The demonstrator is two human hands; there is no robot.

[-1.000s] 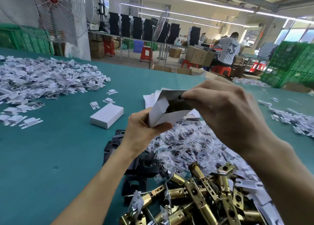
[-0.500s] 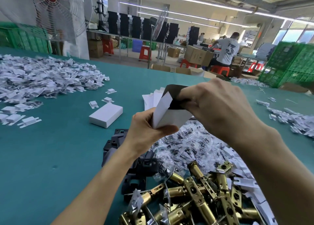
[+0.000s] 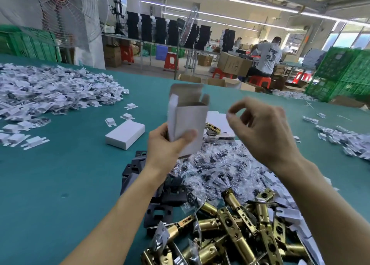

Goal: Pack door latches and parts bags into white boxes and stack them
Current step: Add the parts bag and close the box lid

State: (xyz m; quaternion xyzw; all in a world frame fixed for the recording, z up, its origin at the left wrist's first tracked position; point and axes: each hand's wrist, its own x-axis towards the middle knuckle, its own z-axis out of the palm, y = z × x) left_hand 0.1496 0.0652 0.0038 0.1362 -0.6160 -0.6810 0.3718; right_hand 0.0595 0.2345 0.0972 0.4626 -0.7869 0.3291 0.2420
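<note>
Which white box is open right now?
The upright box gripped by the left hand: its top flaps stand open, while the flat box lies closed.

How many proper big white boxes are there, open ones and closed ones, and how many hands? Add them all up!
Open white box, gripped by the left hand: 1
Closed white box, lying on the table: 1
Hands, counting the right hand too: 2
Total: 4
</note>
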